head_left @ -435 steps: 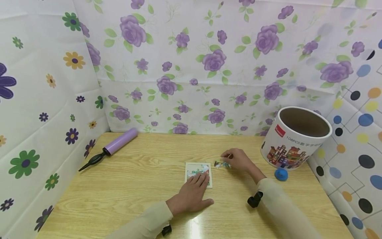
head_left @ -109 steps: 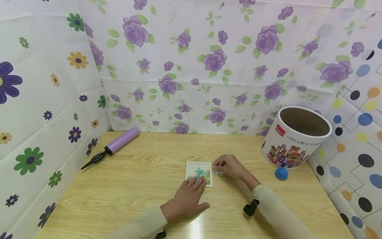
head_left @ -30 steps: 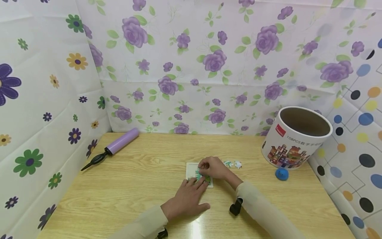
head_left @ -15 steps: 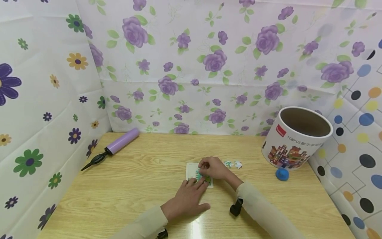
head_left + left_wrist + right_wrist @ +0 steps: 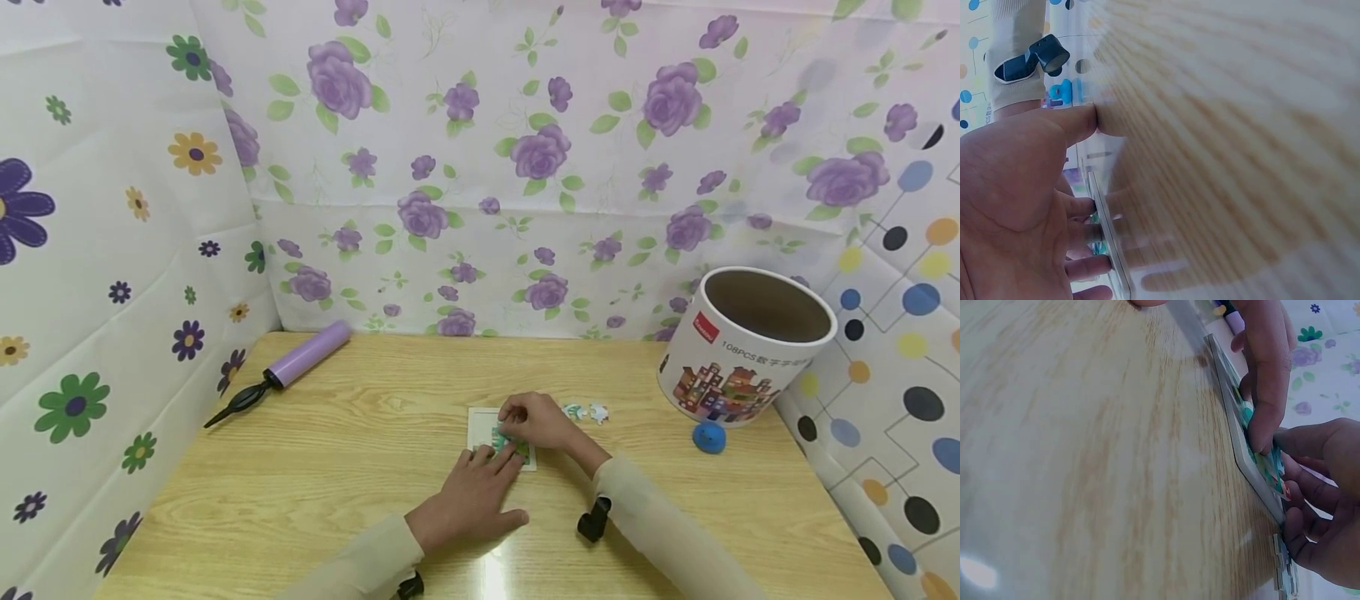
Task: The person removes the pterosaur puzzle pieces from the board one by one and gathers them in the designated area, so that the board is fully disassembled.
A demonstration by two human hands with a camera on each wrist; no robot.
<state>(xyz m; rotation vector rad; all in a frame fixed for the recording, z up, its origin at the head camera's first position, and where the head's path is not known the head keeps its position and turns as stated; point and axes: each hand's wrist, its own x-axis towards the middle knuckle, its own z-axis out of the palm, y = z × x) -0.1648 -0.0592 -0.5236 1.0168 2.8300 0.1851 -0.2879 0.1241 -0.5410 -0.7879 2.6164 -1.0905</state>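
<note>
One puzzle piece (image 5: 1270, 467) is pinched in the curled fingers of the right hand (image 5: 538, 422), over the puzzle board (image 5: 472, 429); its tilt and red corner are shown only by the right wrist view, since from the head it is covered by the fingers, and whether it is seated cannot be told. The near part of the board is pressed by the left hand (image 5: 474, 500), whose fingers are straight and spaced apart; its palm is revealed only in the left wrist view. Two loose pieces (image 5: 575, 412) are seen from the head on the wooden table (image 5: 360, 467), just right of the board, while edge-on pieces are caught from the right wrist. Farther right, a white tub (image 5: 738, 367) is shown whole only from the head, a blue object (image 5: 708, 437) placed just before it; far left, a purple pump (image 5: 307, 357) is laid near the wall.
</note>
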